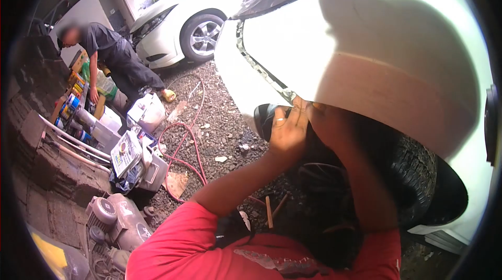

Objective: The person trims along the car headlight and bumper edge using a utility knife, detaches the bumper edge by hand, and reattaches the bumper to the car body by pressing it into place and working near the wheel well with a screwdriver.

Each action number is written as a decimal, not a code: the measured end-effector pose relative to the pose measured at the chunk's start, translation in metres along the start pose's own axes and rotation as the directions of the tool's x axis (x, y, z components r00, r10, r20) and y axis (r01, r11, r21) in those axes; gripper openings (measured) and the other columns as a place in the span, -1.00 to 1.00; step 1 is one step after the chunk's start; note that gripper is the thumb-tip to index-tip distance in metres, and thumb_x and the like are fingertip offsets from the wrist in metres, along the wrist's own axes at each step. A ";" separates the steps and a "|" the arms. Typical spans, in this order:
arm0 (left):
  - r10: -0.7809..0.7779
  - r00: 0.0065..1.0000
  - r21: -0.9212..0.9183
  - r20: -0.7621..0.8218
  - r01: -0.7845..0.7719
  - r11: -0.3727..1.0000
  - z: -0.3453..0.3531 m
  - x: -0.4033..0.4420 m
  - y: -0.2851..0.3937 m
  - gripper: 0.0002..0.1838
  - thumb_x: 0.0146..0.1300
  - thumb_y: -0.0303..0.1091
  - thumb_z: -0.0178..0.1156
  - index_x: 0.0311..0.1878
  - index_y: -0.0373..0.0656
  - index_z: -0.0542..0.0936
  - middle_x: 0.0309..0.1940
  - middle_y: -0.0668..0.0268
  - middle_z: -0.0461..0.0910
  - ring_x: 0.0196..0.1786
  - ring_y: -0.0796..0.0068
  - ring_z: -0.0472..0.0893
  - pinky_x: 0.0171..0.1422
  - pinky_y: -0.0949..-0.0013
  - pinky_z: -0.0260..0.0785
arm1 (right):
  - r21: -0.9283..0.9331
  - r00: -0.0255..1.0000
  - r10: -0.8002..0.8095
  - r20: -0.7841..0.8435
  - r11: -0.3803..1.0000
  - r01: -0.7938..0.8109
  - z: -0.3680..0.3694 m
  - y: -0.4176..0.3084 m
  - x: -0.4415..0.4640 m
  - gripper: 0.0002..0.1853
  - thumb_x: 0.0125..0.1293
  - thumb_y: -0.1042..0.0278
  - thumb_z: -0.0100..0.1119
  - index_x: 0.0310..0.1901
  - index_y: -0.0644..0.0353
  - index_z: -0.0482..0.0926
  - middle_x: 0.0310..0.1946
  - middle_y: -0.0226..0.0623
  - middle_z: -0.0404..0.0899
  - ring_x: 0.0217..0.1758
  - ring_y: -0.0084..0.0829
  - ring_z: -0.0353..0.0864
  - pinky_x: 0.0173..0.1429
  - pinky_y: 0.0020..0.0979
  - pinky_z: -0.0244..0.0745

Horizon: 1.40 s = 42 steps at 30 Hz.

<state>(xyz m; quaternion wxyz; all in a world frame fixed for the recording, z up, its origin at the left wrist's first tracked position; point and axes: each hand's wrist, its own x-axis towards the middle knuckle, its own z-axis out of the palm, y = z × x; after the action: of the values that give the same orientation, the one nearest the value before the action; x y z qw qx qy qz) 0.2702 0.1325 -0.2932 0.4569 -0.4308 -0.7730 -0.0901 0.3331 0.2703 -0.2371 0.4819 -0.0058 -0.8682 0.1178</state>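
Note:
In the head view, a white car's fender (397, 70) fills the upper right. A narrow gap with a bracket strip (261, 72) in it parts the fender from the white bumper (230, 68). My left hand (289, 132), wearing a ring, is closed at the bumper's lower corner, its fingertips against the panel edge by the gap's end. Right beside it, my right hand (328, 123) has its fingers bent at the fender's lower edge. That hand lies in shadow, and whatever it may pinch is hidden. Below is the dark wheel arch with the tyre (415, 180).
A red hose (183, 160) loops over the gravel. At left, a person (112, 52) bends over cans and boxes. Another white car (180, 23) stands behind. A compressor (123, 222) sits at lower left; two wooden sticks (269, 212) lie below my arms.

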 end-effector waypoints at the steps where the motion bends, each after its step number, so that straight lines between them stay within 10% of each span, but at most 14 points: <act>1: 0.035 0.999 -0.004 -0.026 -0.035 0.999 -0.006 0.004 -0.001 -0.51 0.36 -0.39 0.17 0.30 -0.42 0.65 0.36 -0.09 0.64 0.49 0.10 0.56 0.39 -0.06 0.37 | 0.033 0.996 -0.009 -0.093 0.999 0.012 0.002 0.000 0.000 -0.71 0.38 0.20 0.36 -0.17 0.32 0.70 -0.16 0.05 0.71 -0.04 0.14 0.68 0.16 0.10 0.53; 4: 0.099 0.993 0.113 -0.066 -0.091 0.989 -0.007 0.011 -0.003 -0.62 0.43 -0.26 0.25 0.22 -0.20 0.70 0.13 0.14 0.68 0.23 0.05 0.64 0.14 -0.05 0.38 | -0.121 0.975 0.078 0.208 0.991 -0.053 0.001 0.007 0.003 -0.75 0.34 0.23 0.37 -0.24 0.30 0.72 -0.20 -0.03 0.72 -0.09 0.08 0.69 0.13 0.09 0.54; 6: 0.005 1.000 -0.008 -0.027 -0.005 1.000 -0.002 0.010 0.003 -0.55 0.38 -0.34 0.21 0.28 -0.30 0.68 0.22 0.06 0.67 0.31 0.03 0.62 0.29 -0.07 0.39 | -0.045 0.992 -0.113 -0.047 0.993 0.111 0.010 0.020 0.001 -0.77 0.30 0.23 0.38 -0.26 0.26 0.73 -0.23 -0.09 0.73 -0.08 0.04 0.70 0.11 0.08 0.56; 10: -0.063 0.997 -0.067 0.036 0.065 0.996 0.018 0.000 0.003 -0.44 0.30 -0.41 0.20 0.37 -0.41 0.64 0.36 -0.04 0.65 0.19 -0.13 0.59 0.43 -0.04 0.42 | 0.008 0.996 0.021 0.091 1.000 -0.022 -0.002 0.016 0.003 -0.78 0.30 0.22 0.40 -0.23 0.23 0.74 -0.24 -0.10 0.73 -0.07 0.04 0.71 0.10 0.08 0.58; 13: -0.109 0.994 -0.086 -0.023 0.106 0.991 0.016 0.000 0.000 -0.40 0.27 -0.41 0.21 0.40 -0.41 0.61 0.41 -0.06 0.62 0.07 -0.15 0.56 0.42 0.04 0.45 | 0.022 0.983 -0.141 -0.116 0.989 0.144 -0.006 0.015 0.009 -0.73 0.33 0.19 0.40 -0.14 0.25 0.73 -0.19 -0.08 0.73 -0.05 0.06 0.71 0.12 0.07 0.58; 19: -0.074 0.995 -0.294 0.063 0.089 0.952 -0.025 0.000 -0.017 -0.29 0.20 -0.47 0.28 0.48 -0.45 0.52 0.42 -0.13 0.58 0.21 -0.20 0.51 0.43 -0.01 0.44 | 0.227 0.934 0.101 0.344 0.956 -0.187 -0.037 -0.014 0.017 -0.60 0.49 0.07 0.36 0.01 0.31 0.68 -0.05 -0.07 0.75 0.00 -0.01 0.73 0.19 0.01 0.58; 22: -0.143 0.985 -0.405 0.100 0.172 0.898 -0.044 0.006 -0.020 -0.27 0.20 -0.48 0.30 0.50 -0.47 0.50 0.41 -0.16 0.56 0.25 -0.24 0.48 0.43 -0.04 0.44 | 0.788 0.758 0.488 0.432 0.203 -0.581 -0.057 -0.046 0.004 -0.58 0.54 0.06 0.34 0.12 0.32 0.68 0.00 -0.08 0.77 0.03 -0.08 0.74 0.23 -0.08 0.59; 23: -0.142 0.984 -0.408 0.104 0.172 0.897 -0.046 0.006 -0.019 -0.27 0.20 -0.48 0.30 0.50 -0.47 0.50 0.41 -0.16 0.56 0.25 -0.24 0.48 0.43 -0.04 0.44 | 0.577 0.786 0.385 0.484 0.535 -0.617 -0.051 -0.033 -0.007 -0.57 0.55 0.10 0.34 0.18 0.33 0.66 0.03 -0.07 0.77 0.05 -0.14 0.74 0.26 -0.13 0.59; 26: -0.143 0.988 -0.416 0.058 0.154 0.896 -0.045 0.005 -0.015 -0.28 0.23 -0.47 0.29 0.49 -0.52 0.48 0.38 -0.18 0.57 0.22 -0.26 0.51 0.39 -0.05 0.49 | 0.322 0.831 0.248 0.498 0.837 -0.443 -0.051 -0.023 -0.024 -0.65 0.58 0.20 0.29 0.19 0.29 0.67 0.05 -0.05 0.73 0.09 -0.10 0.71 0.25 -0.14 0.59; 34: -0.169 0.980 -0.360 0.109 0.198 0.912 -0.024 0.007 0.009 -0.25 0.25 -0.56 0.21 0.53 -0.60 0.34 0.50 -0.24 0.42 0.42 -0.42 0.40 0.53 -0.15 0.37 | 0.521 0.966 0.216 0.142 0.814 -0.258 -0.080 -0.012 -0.002 -0.65 0.55 0.11 0.31 0.13 0.21 0.70 -0.08 -0.01 0.71 0.00 -0.06 0.73 0.16 -0.10 0.59; 36: -0.124 0.991 -0.302 0.050 0.133 0.944 -0.013 0.011 0.012 -0.27 0.32 -0.51 0.21 0.57 -0.52 0.34 0.54 -0.22 0.38 0.44 -0.46 0.37 0.55 -0.16 0.34 | 0.238 0.933 0.102 0.346 0.952 -0.193 -0.073 -0.009 0.011 -0.59 0.56 0.08 0.34 0.19 0.25 0.66 0.07 -0.03 0.73 0.15 -0.04 0.73 0.29 -0.12 0.60; 40: -0.018 1.000 -0.127 -0.004 0.017 0.992 0.001 0.010 0.010 -0.33 0.35 -0.37 0.27 0.53 -0.25 0.45 0.55 -0.18 0.38 0.61 -0.31 0.28 0.61 -0.17 0.30 | 0.047 0.974 0.046 0.224 0.997 -0.058 -0.029 -0.001 0.024 -0.53 0.54 -0.03 0.35 0.20 0.22 0.65 0.11 -0.03 0.72 0.20 0.06 0.69 0.34 -0.02 0.56; 42: -0.260 0.961 -0.401 0.093 0.275 0.874 -0.024 0.013 0.013 -0.38 0.32 -0.36 0.30 0.46 -0.23 0.51 0.47 -0.18 0.46 0.61 -0.24 0.32 0.60 -0.19 0.28 | 0.146 0.997 0.017 0.070 0.989 -0.027 -0.016 0.001 0.023 -0.45 0.52 -0.08 0.38 0.29 0.21 0.62 0.22 0.01 0.68 0.31 0.08 0.64 0.42 0.02 0.52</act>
<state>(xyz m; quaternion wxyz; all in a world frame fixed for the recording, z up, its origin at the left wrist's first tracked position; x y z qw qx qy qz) 0.2921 0.1356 -0.2729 0.3252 -0.4074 -0.7970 -0.3049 0.3342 0.2775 -0.2104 0.4497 0.0241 -0.8731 0.1869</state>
